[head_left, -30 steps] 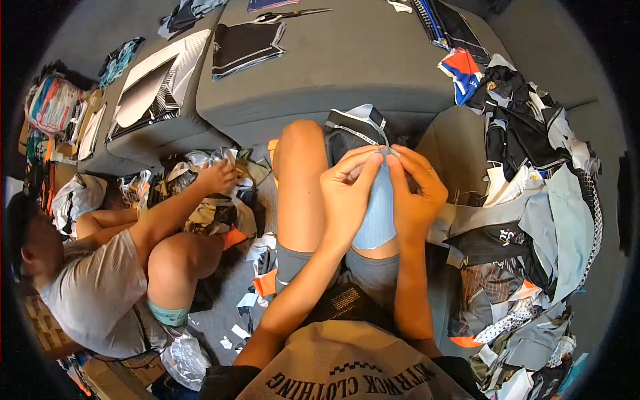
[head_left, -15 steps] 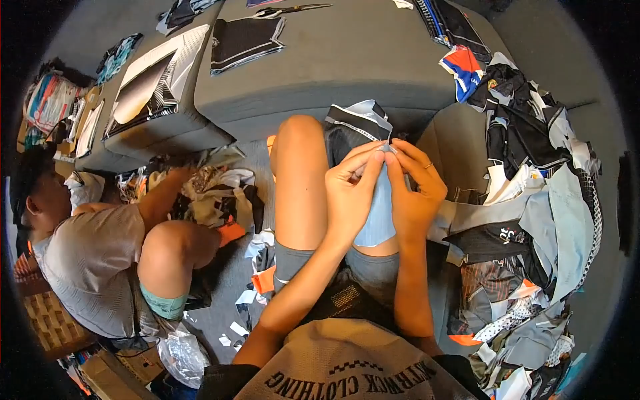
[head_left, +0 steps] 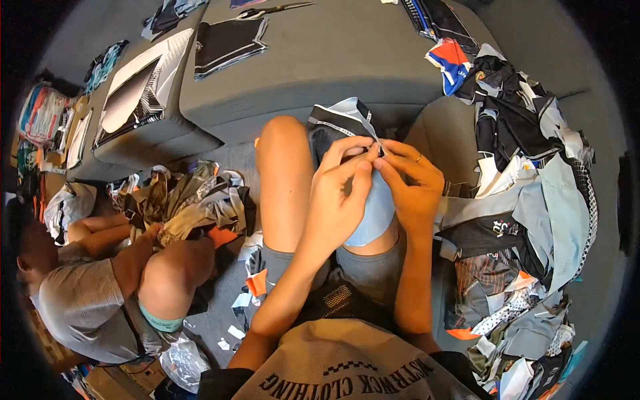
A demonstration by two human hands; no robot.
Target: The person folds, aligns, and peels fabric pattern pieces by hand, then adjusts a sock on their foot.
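A piece of fabric (head_left: pixel 375 217), light blue on one face and black with a white-lettered stripe on the other, lies over my right knee. Both hands meet at its raised edge. My left hand (head_left: pixel 337 193) pinches that edge between thumb and fingers. From the other side, my right hand (head_left: pixel 415 187), with a ring on one finger, pinches the same edge close to the left fingertips. The exact spot between the fingertips is partly hidden.
Heaped fabric pieces (head_left: pixel 513 227) cover the seat on my right. Ahead, a grey sofa (head_left: pixel 320 60) bears folded black cloth (head_left: pixel 230 47) and scissors (head_left: pixel 277 10). On my left a seated person (head_left: pixel 93 293) handles a cloth pile (head_left: pixel 193 200). Scraps (head_left: pixel 257 283) litter the floor.
My view has shifted slightly right. My fingers have changed their pinch on the fabric edge, the left fingers now more bent. The other person has leaned back, with a hand lower by the cloth pile.
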